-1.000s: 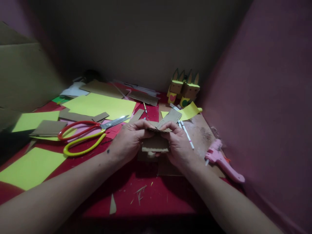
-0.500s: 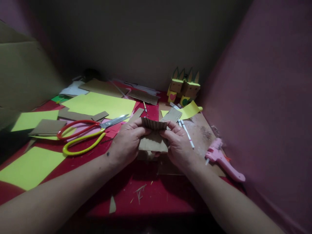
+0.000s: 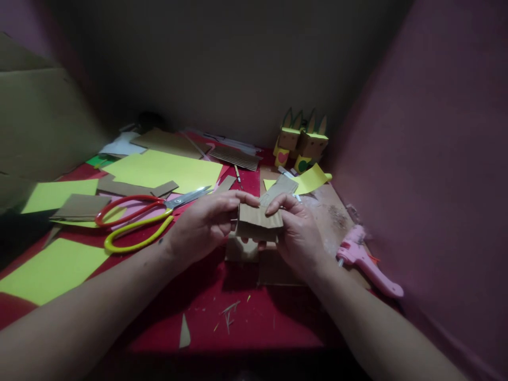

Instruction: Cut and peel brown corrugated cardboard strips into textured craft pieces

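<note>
A small folded piece of corrugated cardboard [image 3: 259, 218] is held between both hands above the red table. My left hand [image 3: 216, 218] grips its left side, index finger along the top edge. On the other side my right hand [image 3: 296, 225] pinches it, thumb on the upper face and fingers underneath. Below and behind the piece, a small cardboard box [image 3: 241, 250] shows in part. A grey-brown cardboard strip [image 3: 281, 188] lies just beyond the right hand. To the left rest large scissors [image 3: 137, 225] with one red and one yellow handle, blades apart.
A pink glue gun [image 3: 367, 264] lies at the right on a cardboard sheet [image 3: 331, 211] by the wall. Two cardboard figures with pointed ears [image 3: 304, 140] stand at the back. Yellow paper [image 3: 166, 170] and cardboard pieces cover the left. Scraps [image 3: 228, 315] lie near the front edge.
The cardboard piece has been turned: its corrugated inner side faced up before, and now a smooth face shows on top. Both hands have shifted their hold on it.
</note>
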Motion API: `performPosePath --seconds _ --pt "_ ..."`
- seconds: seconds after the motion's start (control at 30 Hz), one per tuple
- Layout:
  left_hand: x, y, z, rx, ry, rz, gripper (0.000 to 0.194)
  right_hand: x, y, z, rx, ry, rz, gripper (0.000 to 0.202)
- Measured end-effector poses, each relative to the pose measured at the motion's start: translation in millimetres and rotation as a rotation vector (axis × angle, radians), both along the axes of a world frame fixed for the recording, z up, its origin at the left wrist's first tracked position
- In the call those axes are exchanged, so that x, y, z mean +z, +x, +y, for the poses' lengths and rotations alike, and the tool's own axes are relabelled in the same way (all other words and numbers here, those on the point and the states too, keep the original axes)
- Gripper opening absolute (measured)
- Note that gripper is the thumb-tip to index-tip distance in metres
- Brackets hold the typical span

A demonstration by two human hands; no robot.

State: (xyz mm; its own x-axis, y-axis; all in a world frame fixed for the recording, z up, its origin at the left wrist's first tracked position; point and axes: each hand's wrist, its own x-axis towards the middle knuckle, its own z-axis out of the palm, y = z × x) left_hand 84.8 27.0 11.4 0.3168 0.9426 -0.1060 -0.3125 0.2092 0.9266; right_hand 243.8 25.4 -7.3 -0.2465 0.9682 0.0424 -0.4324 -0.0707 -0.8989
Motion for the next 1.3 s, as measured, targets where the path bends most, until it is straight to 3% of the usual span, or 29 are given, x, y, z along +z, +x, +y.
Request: performPosePath --seconds 0.17,0.37,0.53,0.73,1.03,1.3 --pt "-4.5 1.3 1.1 0.027 0.023 0.070 0.012 1.7 5.8 -1.5 0.037 0.062 -0.072 0.012" --pt "-3.1 -0.4 -3.9 0.156 0.401 0.351 0.015 6.3 6.3 0.0 -0.044 0.101 -0.092 0.015" --pt "-4.7 0.4 -6.5 0.244 0.535 0.470 0.017 2.2 5.4 4.3 0.048 0.073 -0.105 0.010" --pt "-2.8 0.3 -4.1 0.194 0.457 0.593 0.018 1.5 5.8 5.9 -0.007 0.079 -0.122 0.009" --pt "-7.5 5.2 -6.5 0.164 0.305 0.382 0.022 -0.1 3.5 2.8 -0.037 0.060 -0.127 0.008" --pt "-8.4 4.1 -5.3 0.160 0.327 0.401 0.016 -2.4 3.0 2.8 -0.044 0.104 -0.120 0.008"
